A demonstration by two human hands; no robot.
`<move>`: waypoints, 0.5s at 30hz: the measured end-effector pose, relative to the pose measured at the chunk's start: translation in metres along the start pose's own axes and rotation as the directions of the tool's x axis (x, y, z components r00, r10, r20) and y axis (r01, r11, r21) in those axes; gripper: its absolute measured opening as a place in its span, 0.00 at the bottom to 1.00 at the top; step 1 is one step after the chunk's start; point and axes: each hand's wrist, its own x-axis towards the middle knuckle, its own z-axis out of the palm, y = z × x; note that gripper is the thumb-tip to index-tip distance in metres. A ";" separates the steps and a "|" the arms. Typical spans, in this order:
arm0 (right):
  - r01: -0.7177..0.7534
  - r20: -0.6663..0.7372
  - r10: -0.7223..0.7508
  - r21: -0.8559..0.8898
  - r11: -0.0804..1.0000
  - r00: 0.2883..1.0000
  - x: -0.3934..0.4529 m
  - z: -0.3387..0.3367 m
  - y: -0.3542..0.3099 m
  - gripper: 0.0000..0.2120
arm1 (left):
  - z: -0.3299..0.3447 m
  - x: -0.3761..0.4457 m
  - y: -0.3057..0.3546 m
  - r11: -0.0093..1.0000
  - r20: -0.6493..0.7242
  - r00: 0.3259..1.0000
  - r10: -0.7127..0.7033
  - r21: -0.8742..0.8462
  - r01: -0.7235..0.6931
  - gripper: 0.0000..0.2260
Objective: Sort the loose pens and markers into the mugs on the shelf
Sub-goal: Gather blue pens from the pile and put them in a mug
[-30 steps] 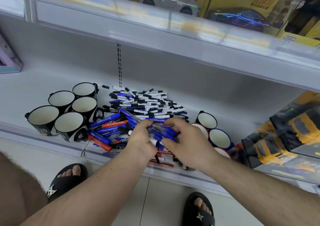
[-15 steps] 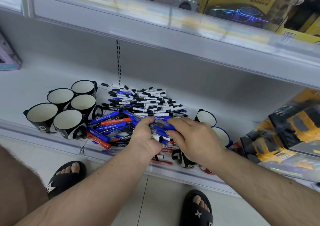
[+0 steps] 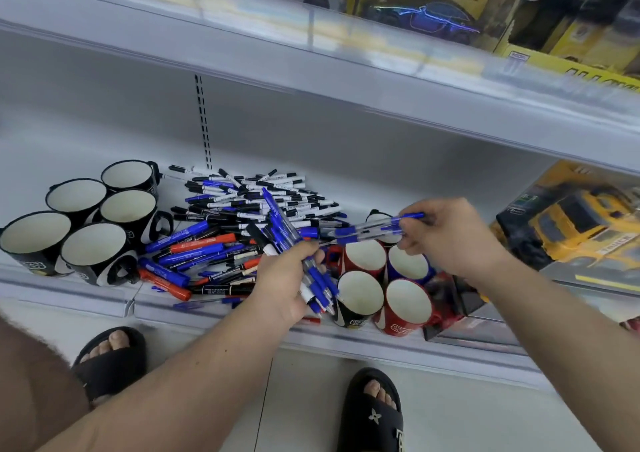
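**Both hands loaded with blue pens above the shelf**

My left hand (image 3: 289, 277) grips a bundle of blue pens (image 3: 294, 249), fingers curled fully around it. The bundle runs diagonally: the upper ends point up and left over the pile, the lower ends stick out below my palm, near the rim of a black mug (image 3: 358, 296).

My right hand (image 3: 450, 235) pinches a smaller set of clear-barrelled blue pens (image 3: 374, 230) between thumb and fingertips. These lie nearly horizontal, held above the right-hand group of mugs, with their left ends close to my left hand.

The loose pens and markers (image 3: 249, 216) lie heaped on the white shelf (image 3: 69, 289), between two groups of mugs. Thin black and white pens fill the rear of the heap; thicker blue and red markers lie toward the front edge.

Left group: five black mugs (image 3: 93, 254), upright, standing close together. Right group: red mugs (image 3: 405, 308), a blue mug (image 3: 410, 266) and the black one. Every mug interior that I can see holds nothing.
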 end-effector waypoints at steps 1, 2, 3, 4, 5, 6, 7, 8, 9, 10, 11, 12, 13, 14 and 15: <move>-0.067 -0.009 0.067 0.046 0.997 0.998 0.000 -0.015 0.008 0.09 | -0.003 0.002 -0.002 1.000 0.004 1.000 0.007 0.029 -0.007 0.03; -0.115 -0.022 0.117 0.051 0.992 0.993 -0.001 -0.028 0.016 0.09 | -0.005 0.004 -0.004 0.998 0.010 1.000 0.011 0.054 -0.012 0.03; -0.158 -0.023 0.159 0.027 0.987 0.987 -0.002 -0.038 0.026 0.08 | -0.005 0.006 -0.007 0.997 0.017 1.000 0.012 0.079 -0.014 0.03; -0.203 -0.010 0.203 -0.004 0.979 0.979 -0.002 -0.045 0.037 0.07 | -0.004 0.007 -0.009 0.995 0.026 1.000 0.012 0.100 -0.014 0.04; -0.249 0.003 0.249 -0.040 0.968 0.968 -0.001 -0.050 0.048 0.07 | -0.002 0.007 -0.012 0.993 0.036 0.999 0.009 0.120 -0.013 0.04; -0.287 0.008 0.289 -0.087 0.954 0.957 0.000 -0.051 0.061 0.07 | 0.001 0.006 -0.015 0.990 0.051 0.999 0.003 0.138 -0.010 0.03; -0.304 0.000 0.309 -0.173 0.937 0.951 0.003 -0.049 0.074 0.07 | 0.005 0.005 -0.018 0.988 0.067 0.998 -0.005 0.156 -0.005 0.03; -0.297 -0.012 0.308 -0.296 0.908 0.951 0.005 -0.046 0.087 0.07 | 0.007 0.004 -0.021 0.985 0.086 0.996 -0.013 0.172 -0.002 0.03; -0.274 -0.023 0.293 -0.430 0.860 0.956 0.008 -0.041 0.098 0.06 | 0.010 0.003 -0.023 0.982 0.107 0.994 -0.019 0.191 -0.002 0.03; -0.235 -0.024 0.268 -0.558 0.796 0.963 0.010 -0.035 0.107 0.05 | 0.011 0.003 -0.025 0.977 0.124 0.992 -0.022 0.213 -0.005 0.03; -0.213 -0.018 0.265 -0.646 0.733 0.964 0.012 -0.029 0.112 0.05 | 0.012 0.003 -0.026 0.972 0.137 0.990 -0.024 0.235 -0.009 0.03; -0.183 0.001 0.261 -0.713 0.677 0.965 0.015 -0.022 0.116 0.05 | 0.013 0.003 -0.027 0.969 0.144 0.989 -0.028 0.247 -0.009 0.03; -0.139 0.030 0.260 -0.781 0.609 0.965 0.019 -0.015 0.119 0.07 | 0.013 0.003 -0.027 0.968 0.147 0.989 -0.034 0.251 -0.004 0.04; -0.083 0.069 0.265 -0.849 0.522 0.962 0.022 -0.008 0.121 0.08 | 0.012 0.003 -0.026 0.968 0.147 0.988 -0.038 0.253 0.000 0.04; -0.029 0.109 0.279 -0.894 0.448 0.954 0.026 -0.001 0.122 0.10 | 0.011 0.003 -0.026 0.966 0.146 0.989 -0.038 0.258 -0.001 0.04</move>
